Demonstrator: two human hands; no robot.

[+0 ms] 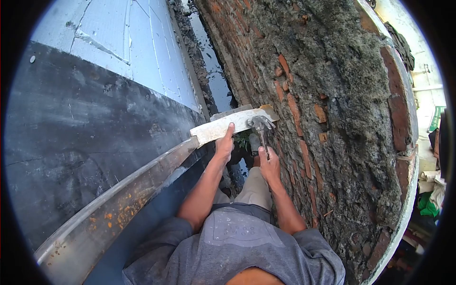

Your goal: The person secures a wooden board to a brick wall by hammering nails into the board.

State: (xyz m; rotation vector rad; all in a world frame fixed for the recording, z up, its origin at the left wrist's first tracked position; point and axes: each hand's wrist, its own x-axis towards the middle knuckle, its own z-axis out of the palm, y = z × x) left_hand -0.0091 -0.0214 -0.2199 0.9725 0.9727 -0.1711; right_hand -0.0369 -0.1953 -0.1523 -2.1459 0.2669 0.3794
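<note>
My left hand [224, 146] grips the lower edge of a short whitish plank [218, 130], its thumb laid over the near face. The plank spans the gap between the dark wall and the rough brick wall. In my right hand [270, 164] is a claw hammer [265, 137], held by its handle with the head up. That head overlaps the plank's right part, close to the brick wall. A grey piece [232, 112] shows behind the plank. At the plank's left end begins a long metal strip [118, 204] with rust-orange spots.
To the right rises the rough wall [342, 118] of brick and crumbling mortar. A wall [71, 109], dark below and pale above, stands on the left. Between them runs a narrow channel [206, 42] with water. Cloths and clutter [430, 199] lie beyond the right wall.
</note>
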